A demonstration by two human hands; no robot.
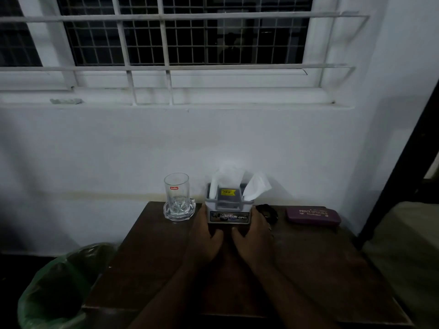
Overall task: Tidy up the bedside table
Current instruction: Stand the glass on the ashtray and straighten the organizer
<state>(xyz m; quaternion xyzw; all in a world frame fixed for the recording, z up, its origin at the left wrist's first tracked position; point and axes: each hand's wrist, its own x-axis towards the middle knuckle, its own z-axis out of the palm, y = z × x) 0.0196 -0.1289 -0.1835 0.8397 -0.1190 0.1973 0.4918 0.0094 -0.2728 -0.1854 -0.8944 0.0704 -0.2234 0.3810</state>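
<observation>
A grey and white tissue holder (228,211) with white tissues sticking out stands at the back middle of the dark wooden bedside table (152,269). My left hand (206,236) lies against its left side and my right hand (254,236) against its right side, both thumbs in front of it. A clear drinking glass (176,189) stands in a glass dish (179,210) to the left. A purple spectacle case (313,215) lies at the back right. A small black object (269,211) sits just behind my right hand, partly hidden.
A bin lined with a green bag (59,288) stands on the floor to the table's left. A white wall and barred window rise behind the table. A bed edge (403,245) and dark post are at the right.
</observation>
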